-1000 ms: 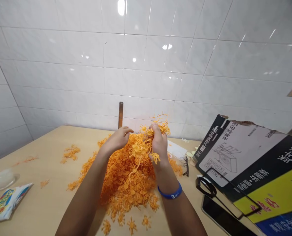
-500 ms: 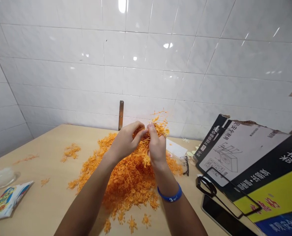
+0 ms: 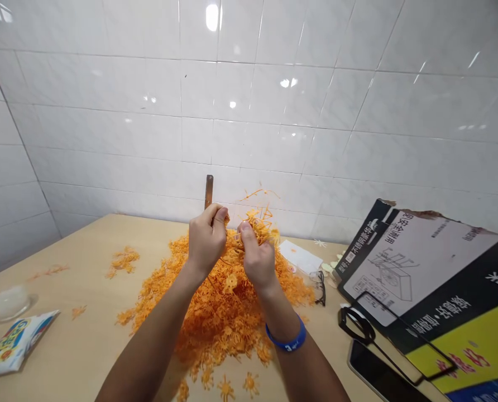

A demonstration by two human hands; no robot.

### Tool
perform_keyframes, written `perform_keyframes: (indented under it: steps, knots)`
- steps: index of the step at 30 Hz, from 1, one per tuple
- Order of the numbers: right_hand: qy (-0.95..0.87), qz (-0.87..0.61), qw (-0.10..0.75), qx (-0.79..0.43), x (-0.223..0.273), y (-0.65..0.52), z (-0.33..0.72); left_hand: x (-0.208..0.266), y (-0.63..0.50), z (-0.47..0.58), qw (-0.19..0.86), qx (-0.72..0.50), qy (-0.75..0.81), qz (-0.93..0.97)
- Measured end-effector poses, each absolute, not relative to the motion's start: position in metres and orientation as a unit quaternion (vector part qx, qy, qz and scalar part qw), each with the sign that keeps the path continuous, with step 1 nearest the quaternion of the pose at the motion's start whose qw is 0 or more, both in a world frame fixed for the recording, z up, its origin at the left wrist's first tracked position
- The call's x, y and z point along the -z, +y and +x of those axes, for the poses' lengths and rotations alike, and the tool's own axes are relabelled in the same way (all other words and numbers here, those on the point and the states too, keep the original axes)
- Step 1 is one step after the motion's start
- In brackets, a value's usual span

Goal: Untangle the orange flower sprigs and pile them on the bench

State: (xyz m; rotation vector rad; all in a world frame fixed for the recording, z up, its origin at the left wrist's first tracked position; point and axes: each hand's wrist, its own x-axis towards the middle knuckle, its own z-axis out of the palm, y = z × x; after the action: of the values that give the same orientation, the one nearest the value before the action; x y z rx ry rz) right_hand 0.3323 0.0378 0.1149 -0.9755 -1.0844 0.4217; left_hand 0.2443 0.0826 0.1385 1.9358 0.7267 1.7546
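A large heap of small orange plastic pieces, many shaped like spiders or suns with thin legs, covers the middle of the table. Above it, my right hand is closed around a bunch of orange plastic sprues, whose thin stems stick up past the thumb. Beside it on the left, my left hand is curled into a fist, thumb uppermost. A bit of orange plastic piece shows at its fingertips; the rest is hidden in the fist. A narrow gap separates the two hands.
On the right stand a torn printed cardboard box, a phone, a black-framed object and glasses. White paper lies behind the heap. At left are a snack packet and a clear round container. A tiled wall closes the back.
My left hand has turned from a pinch against the right hand into a fist and drawn away to the left. My right hand has shifted slightly left and down, still gripping the bunch.
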Motion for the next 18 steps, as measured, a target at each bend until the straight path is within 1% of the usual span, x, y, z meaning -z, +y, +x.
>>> perform_keyframes:
  steps: [2, 5, 7, 10, 12, 16, 18]
  knots:
    - [-0.513, -0.49, 0.682, -0.176, -0.116, 0.035, 0.332, -0.136, 0.088, 0.243, 0.162, -0.63, 0.274, 0.708]
    - [-0.545, -0.517, 0.641, -0.155, -0.121, 0.034, 0.331, -0.133, 0.097, 0.243, 0.124, -0.634, 0.28, 0.71]
    - [-0.566, -0.523, 0.616, -0.162, -0.126, 0.035, 0.333, -0.134, 0.101, 0.241, 0.123, -0.633, 0.276, 0.713]
    - [-0.6, -0.524, 0.559, -0.23, -0.13, 0.033, 0.34, -0.137, 0.1, 0.238, 0.159, -0.63, 0.258, 0.715]
    - [-0.619, -0.509, 0.54, -0.258, -0.131, 0.029, 0.346, -0.139, 0.097, 0.236, 0.167, -0.622, 0.241, 0.726]
    - [-0.647, -0.499, 0.529, -0.23, -0.131, 0.021, 0.354, -0.138, 0.095, 0.235, 0.088, -0.597, 0.214, 0.768]
    - [-0.657, -0.521, 0.502, -0.212, -0.132, 0.018, 0.356, -0.137, 0.097, 0.237, 0.062, -0.591, 0.203, 0.778]
